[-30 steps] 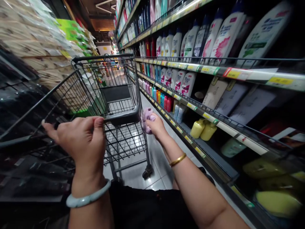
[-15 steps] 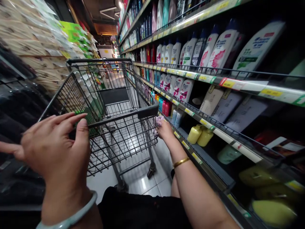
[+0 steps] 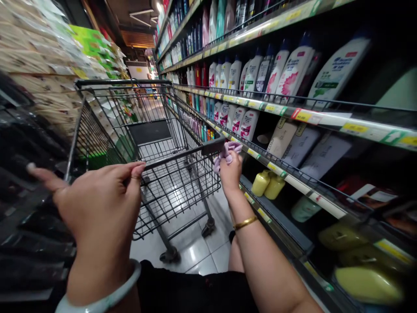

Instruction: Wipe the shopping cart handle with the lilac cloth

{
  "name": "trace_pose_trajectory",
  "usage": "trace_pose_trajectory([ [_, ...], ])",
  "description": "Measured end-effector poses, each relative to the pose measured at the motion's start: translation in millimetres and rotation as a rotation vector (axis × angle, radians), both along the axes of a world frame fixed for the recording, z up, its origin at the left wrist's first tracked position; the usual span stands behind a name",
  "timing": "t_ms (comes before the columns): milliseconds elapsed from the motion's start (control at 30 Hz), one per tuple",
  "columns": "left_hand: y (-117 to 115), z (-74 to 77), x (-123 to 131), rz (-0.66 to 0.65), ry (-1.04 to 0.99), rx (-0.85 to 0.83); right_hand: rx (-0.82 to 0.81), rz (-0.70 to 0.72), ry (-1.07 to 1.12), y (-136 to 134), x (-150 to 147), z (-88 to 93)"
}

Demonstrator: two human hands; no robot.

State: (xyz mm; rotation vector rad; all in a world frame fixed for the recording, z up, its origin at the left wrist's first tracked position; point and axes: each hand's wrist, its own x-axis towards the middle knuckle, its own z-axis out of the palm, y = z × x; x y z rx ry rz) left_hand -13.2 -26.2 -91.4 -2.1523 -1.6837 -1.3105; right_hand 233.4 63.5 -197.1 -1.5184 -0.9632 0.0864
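The grey wire shopping cart [image 3: 177, 213] stands in front of me, its handle bar towards my body. My left hand [image 3: 100, 200], above a pale bangle, is at the left part of the handle. Its thumb and forefinger are pressed together at the bar, while one finger sticks out to the left. Whether anything is between the fingertips I cannot tell. My right hand [image 3: 231, 171] is closed on a crumpled lilac cloth [image 3: 224, 154] beside the handle's right corner [image 3: 213, 146]. A gold bangle [image 3: 245, 223] circles that wrist.
Shelves on the right carry white shampoo bottles [image 3: 295, 69], boxes [image 3: 301, 141] and yellow bottles [image 3: 274, 187]. Stacked packs [image 3: 35, 56] and dark wrapped goods [image 3: 32, 243] line the left side. The tiled floor [image 3: 195, 243] runs ahead under the cart.
My left hand has moved right along the handle, its thumb and forefinger coming together. My right hand has risen with the cloth to the handle's corner, and more of the cloth shows.
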Motion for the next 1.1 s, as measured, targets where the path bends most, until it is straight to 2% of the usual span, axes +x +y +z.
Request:
trace_pose_trajectory([
  [100,-11.9,-0.2,0.8,0.084,0.012,0.089,0.037,-0.036,0.022,1.0,12.0,0.4],
  [200,-13.3,0.4,-6.3,0.117,-0.035,0.118,0.185,-0.083,-0.022,-12.3,10.0,20.3],
  [300,-0.9,-2.3,-16.4,0.136,-0.039,0.165,0.273,0.037,-0.184,-25.7,-5.9,34.5],
  [367,9.8,-5.8,-20.7,0.073,-0.056,0.190,0.216,0.088,-0.252,-25.3,-15.4,29.7],
  [500,21.3,-11.3,-16.7,0.034,0.029,0.210,0.060,-0.024,-0.154,-7.0,-15.4,0.1],
  [567,21.7,-12.3,-9.4,0.036,0.112,0.198,0.031,-0.055,-0.078,-1.6,-11.2,-6.7],
  [667,20.4,-13.8,4.8,0.009,0.132,0.207,0.068,-0.044,-0.024,-6.0,-11.9,1.3],
  [767,18.2,-16.3,20.9,-0.020,0.137,0.227,0.194,0.004,-0.116,-12.2,-16.1,11.8],
  [833,15.5,-17.8,32.3,-0.044,0.125,0.242,0.227,-0.034,-0.153,-8.9,-12.6,9.5],
  [900,11.7,-19.0,44.0,-0.082,0.092,0.255,0.192,-0.122,-0.094,-0.7,-2.8,0.7],
  [1000,6.9,-21.2,58.1,-0.208,0.061,0.273,0.137,-0.175,0.026,7.2,13.0,-8.8],
  [1100,9.6,-25.7,59.8,-0.360,0.039,0.276,0.194,-0.131,0.024,-1.3,17.5,0.0],
])
